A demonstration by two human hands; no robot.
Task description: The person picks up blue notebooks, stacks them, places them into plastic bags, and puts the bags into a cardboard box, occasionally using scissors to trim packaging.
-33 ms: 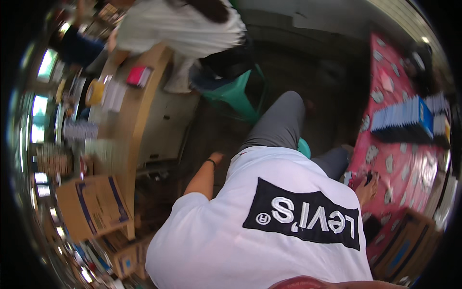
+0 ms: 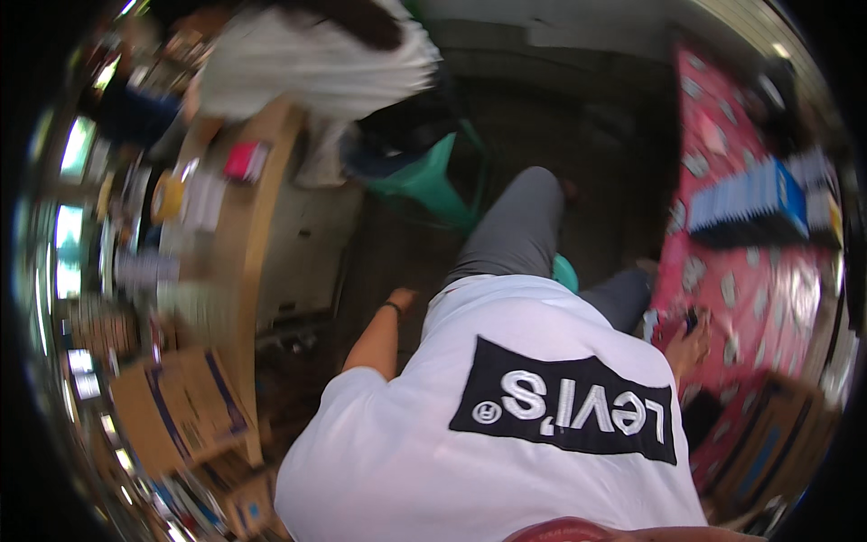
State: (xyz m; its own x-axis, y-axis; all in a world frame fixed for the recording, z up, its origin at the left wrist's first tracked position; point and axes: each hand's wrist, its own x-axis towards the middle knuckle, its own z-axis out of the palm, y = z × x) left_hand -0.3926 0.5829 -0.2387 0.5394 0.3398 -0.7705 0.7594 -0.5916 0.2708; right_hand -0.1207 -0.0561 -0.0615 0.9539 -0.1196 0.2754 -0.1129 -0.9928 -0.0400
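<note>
My left arm hangs at my left side, and my left hand is blurred, with a dark band round its wrist. I see nothing held there, and its fingers cannot be made out. On the right, my right hand rests at the near edge of a table under a pink patterned cloth. Its fingers are bent around a small dark object, whose kind I cannot make out. My white shirt and grey trousers fill the middle of the view.
A stack of blue-covered books stands on the pink cloth, and a cardboard box lies nearer me. To the left are a wooden desk, a pink book block, paper stacks and another carton. Ahead, a person in white sits on a green chair.
The whole view has shifted slightly, with the desk and its things lower in the picture. Both hands stay in nearly the same places.
</note>
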